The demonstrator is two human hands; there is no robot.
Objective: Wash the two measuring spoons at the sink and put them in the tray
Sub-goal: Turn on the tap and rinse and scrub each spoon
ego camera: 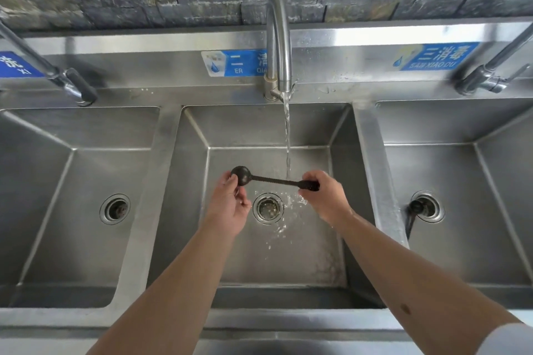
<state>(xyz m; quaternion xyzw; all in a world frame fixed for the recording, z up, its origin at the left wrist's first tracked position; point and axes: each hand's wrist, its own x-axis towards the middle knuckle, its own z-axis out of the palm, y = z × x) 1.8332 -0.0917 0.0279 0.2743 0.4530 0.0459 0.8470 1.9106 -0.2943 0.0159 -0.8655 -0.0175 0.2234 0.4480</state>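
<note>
A dark measuring spoon [271, 179] lies level over the middle sink basin [340, 135], right under the running water stream [287, 135]. My right hand [324, 196] grips its handle end. My left hand [230, 204] has its fingers on the round bowl at the spoon's left end. A second dark measuring spoon [413, 212] lies in the right basin, its bowl beside the drain there. No tray is in view.
Three steel basins sit side by side. The middle faucet [278, 37] runs into the middle drain [268, 208]. The left faucet [69, 82] and right faucet [487, 78] are off. The left basin [43, 181] shows only its drain.
</note>
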